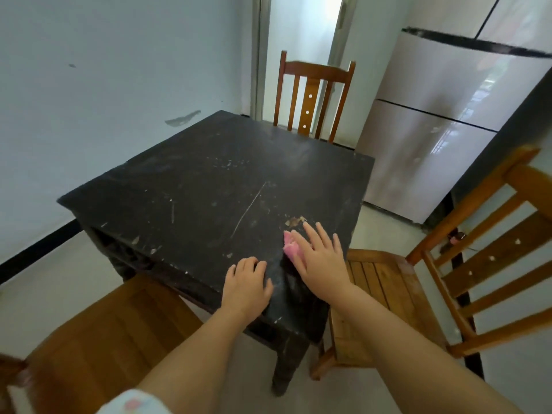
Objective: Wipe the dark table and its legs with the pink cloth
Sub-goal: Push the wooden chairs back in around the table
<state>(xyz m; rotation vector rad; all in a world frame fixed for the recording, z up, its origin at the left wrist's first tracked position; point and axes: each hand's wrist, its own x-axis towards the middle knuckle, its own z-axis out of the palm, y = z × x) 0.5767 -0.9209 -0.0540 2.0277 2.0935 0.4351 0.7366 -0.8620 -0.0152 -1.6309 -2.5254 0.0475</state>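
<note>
The dark square table (209, 186) fills the middle of the view, its top scratched and flecked with pale marks. My right hand (318, 255) lies flat near the table's near right corner, fingers spread, pressing the pink cloth (290, 248) onto the top; only a crumpled part of the cloth shows at the hand's left. My left hand (247, 283) rests palm down on the top beside it, close to the near edge, holding nothing. One dark table leg (288, 363) shows below the near corner. A chipped brown patch (294, 221) sits just beyond the cloth.
Three wooden chairs surround the table: one at the far side (313, 97), one at the right (442, 282), one at the near left (98, 342). A pale fridge (442, 127) stands at the back right. A white wall runs along the left.
</note>
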